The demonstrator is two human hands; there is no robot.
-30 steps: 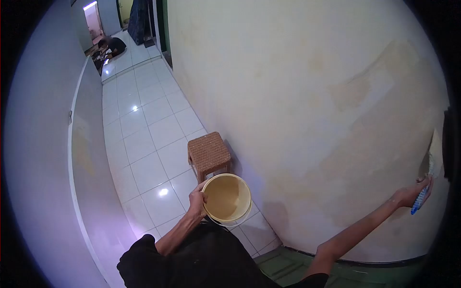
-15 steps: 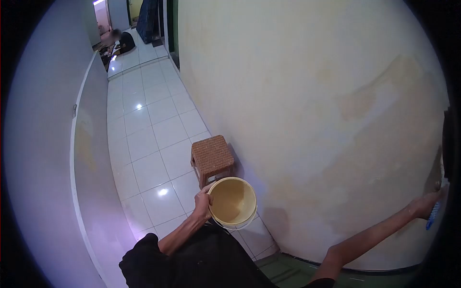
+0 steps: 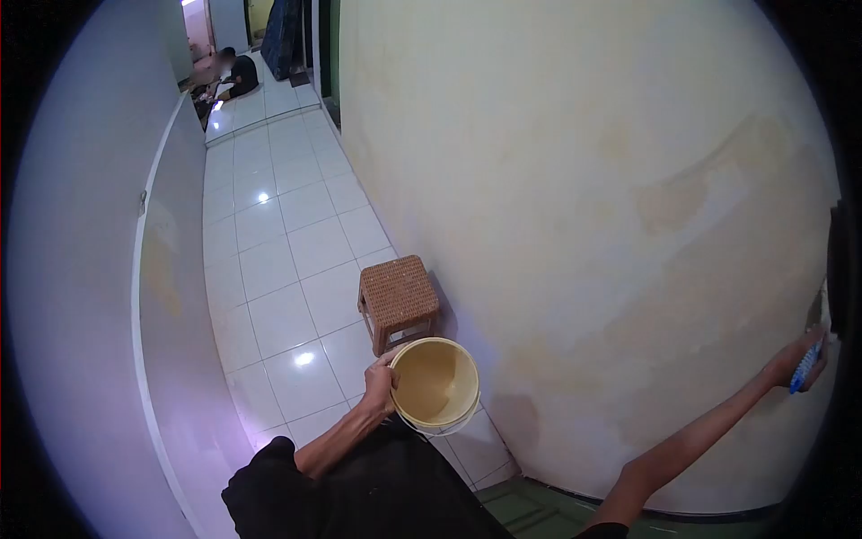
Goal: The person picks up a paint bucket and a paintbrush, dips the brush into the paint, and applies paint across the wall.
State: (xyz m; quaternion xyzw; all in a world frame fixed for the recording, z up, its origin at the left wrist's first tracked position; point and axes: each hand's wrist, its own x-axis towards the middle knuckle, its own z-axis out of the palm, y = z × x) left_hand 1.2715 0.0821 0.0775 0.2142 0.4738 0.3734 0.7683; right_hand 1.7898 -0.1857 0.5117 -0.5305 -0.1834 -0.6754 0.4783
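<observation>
A cream plastic bucket [image 3: 436,384] with a thin pale handle is held by my left hand [image 3: 382,381], its fingers closed on the rim at the left. The bucket's mouth faces up toward me, showing a little pale liquid or residue inside. At the far right, my right hand [image 3: 796,359] is closed around a blue brush [image 3: 806,366] with a pale-flecked, ridged surface. This hand is close to the cream wall [image 3: 575,269], which carries large damp-looking darker patches. I cannot make out whether the brush touches the wall.
A brown woven-pattern stool [image 3: 400,292] stands beyond the bucket, by the wall. White floor tiles [image 3: 305,242] run along the corridor to a low step. A grey wall [image 3: 81,269] borders the left. Far off, a person [image 3: 241,74] sits on the floor. Green surface [image 3: 539,512] lies below.
My right hand has shifted slightly up, and the blue brush in it has risen and tilted differently. The bucket sits slightly lower in view, still in my left hand.
</observation>
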